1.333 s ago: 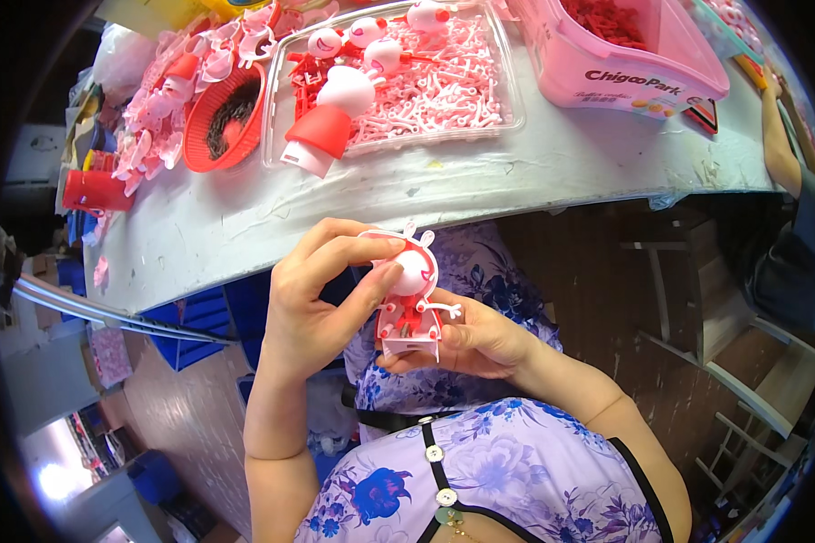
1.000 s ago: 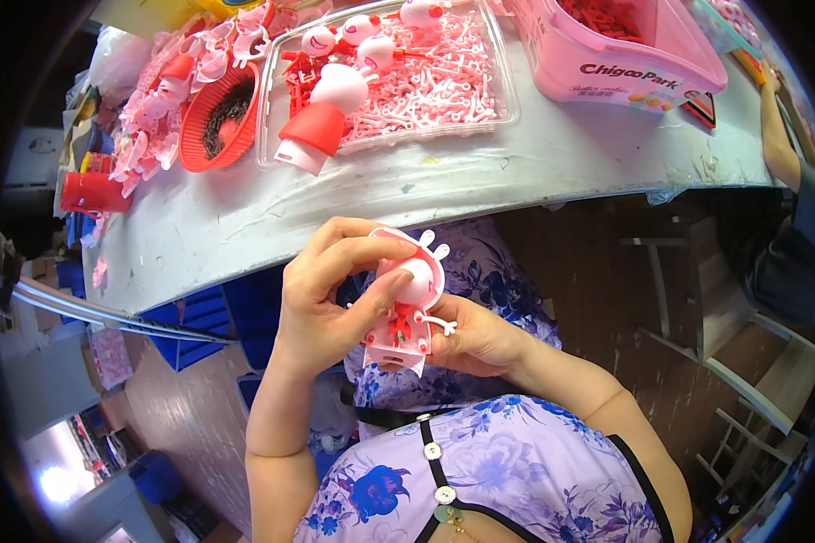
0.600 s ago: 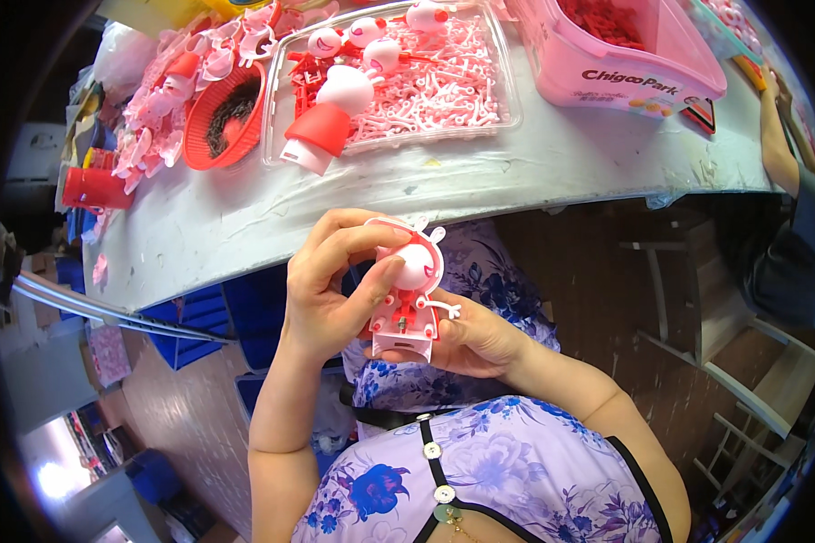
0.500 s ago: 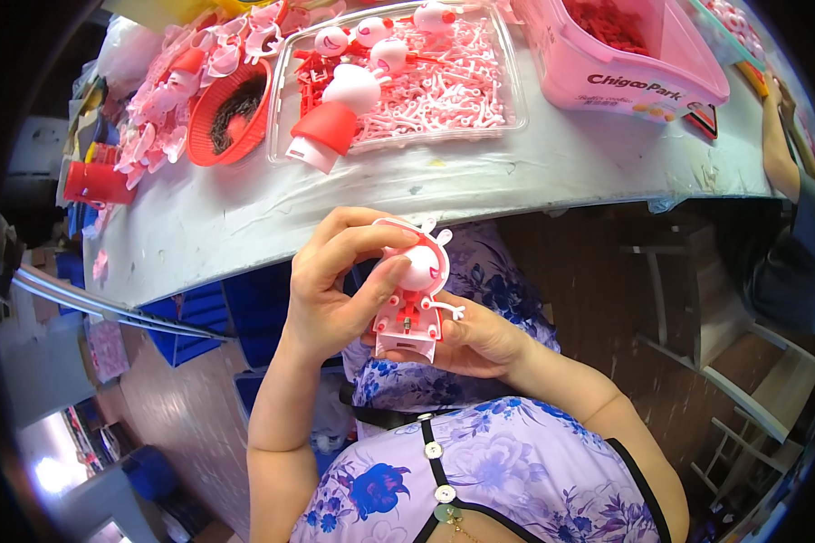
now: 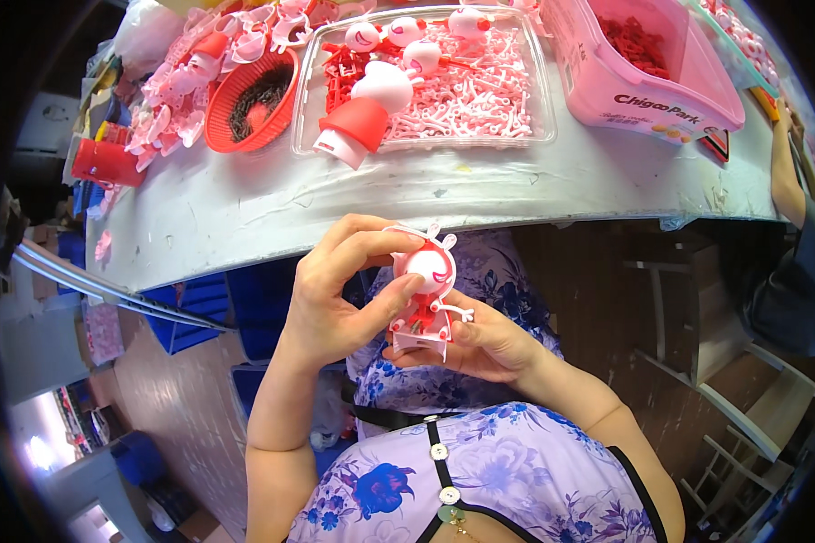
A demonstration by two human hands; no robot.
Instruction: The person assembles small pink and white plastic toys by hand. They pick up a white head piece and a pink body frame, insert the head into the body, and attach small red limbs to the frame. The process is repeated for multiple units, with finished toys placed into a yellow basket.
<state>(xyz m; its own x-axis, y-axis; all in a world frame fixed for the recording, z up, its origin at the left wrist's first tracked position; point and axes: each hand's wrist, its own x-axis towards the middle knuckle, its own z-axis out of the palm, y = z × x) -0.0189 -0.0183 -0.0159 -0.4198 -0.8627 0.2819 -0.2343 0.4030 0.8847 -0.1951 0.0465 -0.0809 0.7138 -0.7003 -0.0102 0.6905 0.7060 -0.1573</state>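
Note:
Just beyond the front of my body I hold a pink toy shell (image 5: 436, 333) with two small ears and a thin pale arm sticking out on its right. Its inner side faces up, showing red inner parts and pegs. A white ball (image 5: 429, 266) with a pink curved mark sits in its head part. My left hand (image 5: 342, 285) is closed on the head part, its thumb against the ball and its fingers at the shell's upper edge. Lower down, my right hand (image 5: 491, 342) grips the body from beneath and the right side; some of its fingers are hidden.
A clear tray (image 5: 426, 143) of small pink parts stands on the table (image 5: 272, 213), with a red-capped white toy (image 5: 353, 129) at its corner. Nearby are a red basket (image 5: 222, 122) of dark pieces, a pink bin (image 5: 638, 113) and piled pink shells. Another person's arm (image 5: 785, 172) shows far right.
The toy shell has tilted slightly in my hands, and its body now looks shorter and turned. My grip stays much the same. The table's contents sit further right and lower in view.

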